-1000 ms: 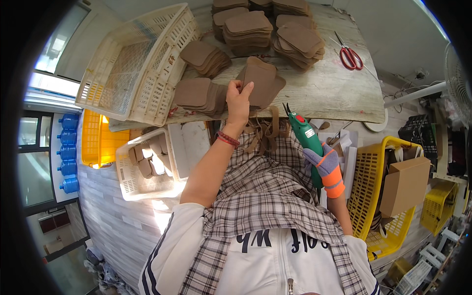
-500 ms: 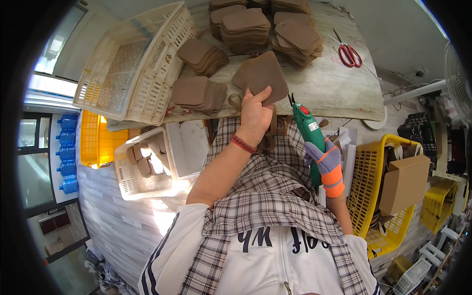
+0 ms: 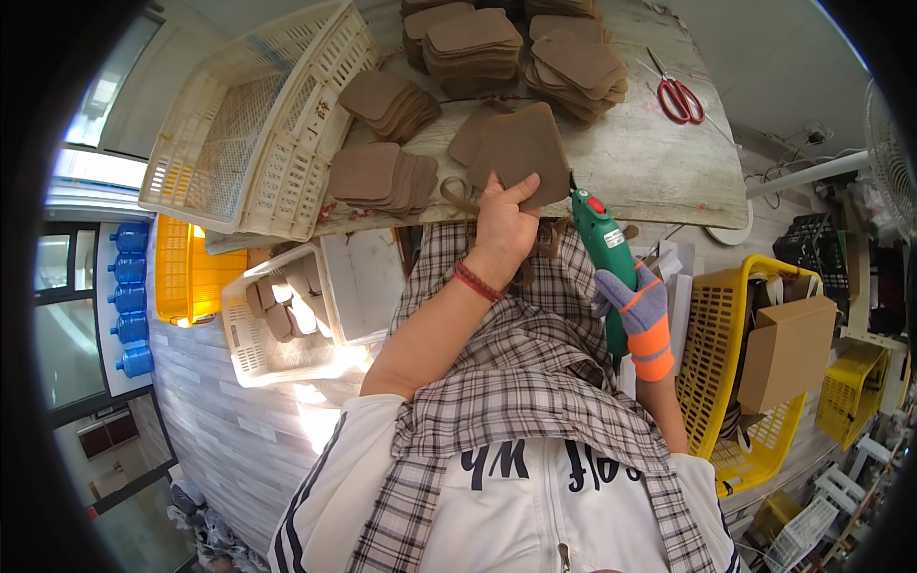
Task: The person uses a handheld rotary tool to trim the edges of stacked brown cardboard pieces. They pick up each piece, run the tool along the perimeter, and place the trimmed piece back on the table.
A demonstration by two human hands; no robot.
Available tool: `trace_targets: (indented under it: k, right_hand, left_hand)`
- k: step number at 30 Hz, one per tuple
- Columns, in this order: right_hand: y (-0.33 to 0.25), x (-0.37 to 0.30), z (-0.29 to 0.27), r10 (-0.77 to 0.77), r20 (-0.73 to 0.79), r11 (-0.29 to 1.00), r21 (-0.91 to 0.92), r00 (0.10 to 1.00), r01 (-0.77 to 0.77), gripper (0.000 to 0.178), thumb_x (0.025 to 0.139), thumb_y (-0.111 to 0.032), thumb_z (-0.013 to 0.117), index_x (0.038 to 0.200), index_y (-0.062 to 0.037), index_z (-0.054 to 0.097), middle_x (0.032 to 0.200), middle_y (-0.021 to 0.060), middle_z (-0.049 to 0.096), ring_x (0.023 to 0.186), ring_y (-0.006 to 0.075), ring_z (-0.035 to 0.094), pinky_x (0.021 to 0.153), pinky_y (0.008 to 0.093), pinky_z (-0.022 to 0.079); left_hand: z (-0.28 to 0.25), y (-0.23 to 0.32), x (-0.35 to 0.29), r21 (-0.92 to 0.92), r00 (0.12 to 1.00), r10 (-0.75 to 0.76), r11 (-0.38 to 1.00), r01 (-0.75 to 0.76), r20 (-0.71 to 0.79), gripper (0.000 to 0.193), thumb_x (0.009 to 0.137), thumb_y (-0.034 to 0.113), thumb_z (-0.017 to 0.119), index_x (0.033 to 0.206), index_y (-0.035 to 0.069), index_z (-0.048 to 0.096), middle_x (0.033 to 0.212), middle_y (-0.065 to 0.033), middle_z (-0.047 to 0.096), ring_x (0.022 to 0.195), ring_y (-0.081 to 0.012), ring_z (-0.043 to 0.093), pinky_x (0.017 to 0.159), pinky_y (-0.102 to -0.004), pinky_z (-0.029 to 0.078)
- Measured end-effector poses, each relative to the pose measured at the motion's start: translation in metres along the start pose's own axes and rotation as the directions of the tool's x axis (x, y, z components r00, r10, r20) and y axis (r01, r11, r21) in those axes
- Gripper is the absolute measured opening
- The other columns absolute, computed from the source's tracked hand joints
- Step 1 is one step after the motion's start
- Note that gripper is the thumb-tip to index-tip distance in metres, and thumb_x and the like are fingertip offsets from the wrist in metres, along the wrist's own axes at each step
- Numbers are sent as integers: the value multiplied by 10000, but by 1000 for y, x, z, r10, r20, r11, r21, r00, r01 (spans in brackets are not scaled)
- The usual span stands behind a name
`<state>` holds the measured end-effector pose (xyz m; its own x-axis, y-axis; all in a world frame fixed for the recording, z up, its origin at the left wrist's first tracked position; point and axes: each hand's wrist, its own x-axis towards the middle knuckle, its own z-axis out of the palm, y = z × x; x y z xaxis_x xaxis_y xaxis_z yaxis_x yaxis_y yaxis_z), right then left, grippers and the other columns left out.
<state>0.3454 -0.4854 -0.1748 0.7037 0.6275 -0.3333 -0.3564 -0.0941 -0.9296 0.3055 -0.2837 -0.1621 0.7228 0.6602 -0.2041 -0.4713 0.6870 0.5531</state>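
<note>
My bare left hand (image 3: pixel 508 222), with a red bracelet at the wrist, pinches a flat brown pad with rounded corners (image 3: pixel 523 148) between thumb and fingers over the table's near edge. Another brown piece (image 3: pixel 468 140) shows partly behind it. My right hand (image 3: pixel 630 301), in a purple and orange glove, is closed around the green body of a handheld electric cutter (image 3: pixel 602 237). The cutter's dark tip is beside the pad's right edge; whether they touch I cannot tell. A strip of brown trim (image 3: pixel 458 197) curls by my left hand.
Stacks of brown pads (image 3: pixel 473 48) stand on the worn table (image 3: pixel 659 162). Red-handled scissors (image 3: pixel 679 99) lie at its right. A cream plastic crate (image 3: pixel 277 143) tilts at the left. Below are a white crate of pieces (image 3: pixel 244 349) and a yellow basket (image 3: pixel 707 372) with a cardboard box (image 3: pixel 785 353).
My left hand has shifted the pad slightly right, and more of the piece behind it shows. The cutter has moved a little right too, still in my right hand.
</note>
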Motion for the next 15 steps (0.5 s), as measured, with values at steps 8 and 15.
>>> trace_targets:
  k: [8, 15]
  right_hand:
    - [-7, 0, -2, 12, -2, 1000, 29, 1000, -12, 327, 786, -182, 723, 995, 7, 558, 679, 55, 617, 508, 96, 553, 445, 217, 425]
    - [-14, 0, -5, 10, -27, 999, 47, 1000, -9, 320, 789, -173, 718, 996, 7, 555, 657, 50, 600, 485, 99, 538, 445, 214, 418]
  left_hand:
    - [-13, -9, -9, 112, 995, -30, 994, 19, 94, 487, 824, -123, 516, 1269, 44, 409, 1238, -96, 501, 1133, -237, 509, 991, -371, 436]
    - [-21, -12, -20, 239, 986, -87, 970, 51, 144, 476, 803, -122, 525, 1243, 36, 439, 1195, -83, 542, 1074, -200, 549, 936, -333, 468]
